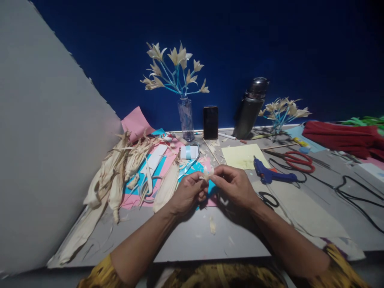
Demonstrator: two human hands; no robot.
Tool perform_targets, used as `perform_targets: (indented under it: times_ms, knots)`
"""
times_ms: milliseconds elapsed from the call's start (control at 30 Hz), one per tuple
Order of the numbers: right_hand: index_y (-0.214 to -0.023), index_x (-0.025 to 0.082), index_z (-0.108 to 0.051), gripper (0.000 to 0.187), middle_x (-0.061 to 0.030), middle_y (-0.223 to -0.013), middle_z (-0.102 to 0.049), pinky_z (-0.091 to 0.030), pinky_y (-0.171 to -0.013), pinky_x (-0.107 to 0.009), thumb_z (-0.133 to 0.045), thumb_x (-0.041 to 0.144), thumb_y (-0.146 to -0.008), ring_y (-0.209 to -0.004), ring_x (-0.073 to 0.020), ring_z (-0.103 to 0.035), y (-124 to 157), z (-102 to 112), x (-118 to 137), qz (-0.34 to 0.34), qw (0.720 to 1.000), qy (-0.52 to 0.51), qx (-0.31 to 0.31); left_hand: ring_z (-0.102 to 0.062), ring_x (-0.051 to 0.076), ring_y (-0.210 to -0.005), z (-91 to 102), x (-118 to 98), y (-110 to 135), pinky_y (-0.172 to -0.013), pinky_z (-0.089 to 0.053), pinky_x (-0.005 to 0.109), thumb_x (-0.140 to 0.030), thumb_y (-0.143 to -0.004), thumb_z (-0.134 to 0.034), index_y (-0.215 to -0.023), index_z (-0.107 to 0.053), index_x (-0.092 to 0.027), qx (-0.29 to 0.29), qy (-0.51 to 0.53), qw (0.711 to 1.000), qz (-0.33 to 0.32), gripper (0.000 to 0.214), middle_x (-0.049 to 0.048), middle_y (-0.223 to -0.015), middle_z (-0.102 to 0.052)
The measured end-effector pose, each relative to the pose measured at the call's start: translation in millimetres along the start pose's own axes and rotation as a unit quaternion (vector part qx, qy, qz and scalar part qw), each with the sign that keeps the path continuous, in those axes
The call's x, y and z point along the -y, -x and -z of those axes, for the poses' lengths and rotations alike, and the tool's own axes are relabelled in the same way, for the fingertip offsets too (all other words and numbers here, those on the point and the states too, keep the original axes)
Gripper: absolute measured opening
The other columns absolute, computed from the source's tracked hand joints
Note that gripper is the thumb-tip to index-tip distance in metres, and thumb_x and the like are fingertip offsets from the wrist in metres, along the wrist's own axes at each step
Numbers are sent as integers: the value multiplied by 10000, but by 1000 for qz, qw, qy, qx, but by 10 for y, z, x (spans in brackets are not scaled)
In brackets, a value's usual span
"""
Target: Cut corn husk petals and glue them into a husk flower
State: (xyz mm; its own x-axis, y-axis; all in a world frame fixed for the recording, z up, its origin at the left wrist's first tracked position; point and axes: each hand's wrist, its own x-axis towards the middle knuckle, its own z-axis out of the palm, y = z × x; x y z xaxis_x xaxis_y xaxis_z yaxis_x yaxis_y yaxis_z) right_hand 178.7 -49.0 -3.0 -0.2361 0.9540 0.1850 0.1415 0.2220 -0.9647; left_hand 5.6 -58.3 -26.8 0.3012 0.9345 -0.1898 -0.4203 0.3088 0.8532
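Observation:
Between my two hands is a small pale flower (207, 173) that looks made of dried corn husk. My left hand (189, 191) is closed, pinching its lower part. At its upper right side, the thumb and forefinger of my right hand (235, 185) press together on a petal. Just left of my left hand lies a broad piece of corn husk (168, 182). Beneath and behind the hands are blue paper (195, 168) and pink paper (132, 202). A blue glue gun (274, 175) rests to the right of my right hand.
Behind stand a clear vase (186, 118) of husk flowers, a phone (210, 123) and a dark flask (251, 108). Corn husks (102, 176) pile up on the left. Red-handled scissors (298, 161), black scissors (268, 199), cables (351, 188) and a red cloth (342, 138) lie right.

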Motion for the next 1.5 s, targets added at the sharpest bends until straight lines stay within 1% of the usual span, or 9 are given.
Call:
perform_targets:
  times_ms: [167,367,567,633,800,967,1100,1267,1500]
  knots:
    - [-788,168,-696,201,-5,-703,-655,-405,-566,-259,-659,360,-836,-605,-140,-525,-37,49,-7,-8,999,16,-37,-453,61,-441,38,-43,-6,-445,-354,185,-447,-627,-904,-763,-555,-153,-2,5,1000,-15,476,-22,-557,-583]
    - [-725,174,-676,238,-12,-676,-656,-433,-588,-267,-679,394,-815,-609,-151,-538,-95,121,-10,-1,991,38,-126,-448,51,-468,94,-89,-44,-460,-334,180,-366,-626,-911,-701,-544,-146,-21,9,999,-40,434,-16,-596,-589]
    - [-686,184,-655,266,10,-584,-594,-383,-534,-262,-699,417,-808,-533,-131,-475,1,398,247,10,981,61,-184,-414,39,-474,160,-181,-50,-463,-324,165,-381,-627,-910,-696,-550,-138,-28,47,997,-54,440,-29,-584,-554]
    - [-684,187,-658,266,11,-575,-585,-372,-533,-266,-692,420,-808,-532,-135,-476,44,522,294,6,980,116,-164,-412,34,-477,173,-204,-51,-464,-329,162,-356,-633,-907,-699,-549,-136,-22,56,997,-58,425,-27,-604,-563]
    - [-662,194,-656,254,-10,-632,-655,-378,-566,-276,-628,387,-824,-599,-173,-570,85,710,121,-42,961,271,-21,-410,33,-483,169,-221,-56,-469,-336,165,-229,-672,-855,-729,-582,-124,14,58,997,-53,297,-24,-618,-562]
    - [-875,214,-724,122,-47,-914,-756,-385,-676,-288,-610,257,-878,-847,-224,-669,66,562,-84,-46,893,442,75,-414,37,-483,167,-204,-62,-480,-343,169,-177,-682,-804,-753,-601,-125,9,47,997,-57,221,-21,-614,-561]
    - [-1048,227,-703,167,-81,-1062,-729,-369,-682,-286,-617,279,-916,-944,-243,-672,3,358,-136,-3,832,537,140,-408,42,-488,171,-221,-53,-481,-341,172,-221,-702,-809,-762,-604,-129,13,55,996,-64,232,-25,-612,-551]
    - [-1015,229,-714,171,-84,-1038,-719,-355,-655,-280,-611,344,-941,-919,-237,-674,-90,272,-222,-3,819,554,151,-405,46,-492,181,-254,-34,-475,-336,176,-228,-706,-819,-743,-582,-138,20,66,995,-71,256,-26,-619,-547]
    - [-1040,208,-689,211,-77,-1048,-718,-356,-676,-294,-500,288,-991,-936,-232,-665,-106,313,-301,-21,829,550,102,-427,47,-495,180,-231,-37,-480,-346,176,-240,-715,-827,-744,-584,-135,29,70,996,-49,267,-21,-619,-559]
